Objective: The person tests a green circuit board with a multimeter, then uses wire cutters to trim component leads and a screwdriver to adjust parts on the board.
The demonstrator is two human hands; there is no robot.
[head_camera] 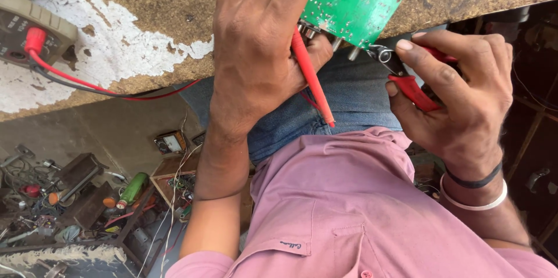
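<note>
Head view: left hand (261,45) grips green printed circuit board (351,5) at worn brown bench edge (145,74), red probe (311,77) pinched under thumb. Right hand (459,92) clenched on red-handled cutting pliers (401,72), tip touching board's lower edge. Grey multimeter (29,28) on bench, well apart.

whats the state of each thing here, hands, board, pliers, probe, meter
left hand: closed around the circuit board and the red probe
right hand: closed on the pliers
green circuit board: held at the bench edge, solder side up
red-handled pliers: tip at the board's lower edge
red probe: tucked under the left hand
multimeter: lying on the bench, red lead plugged in
</note>
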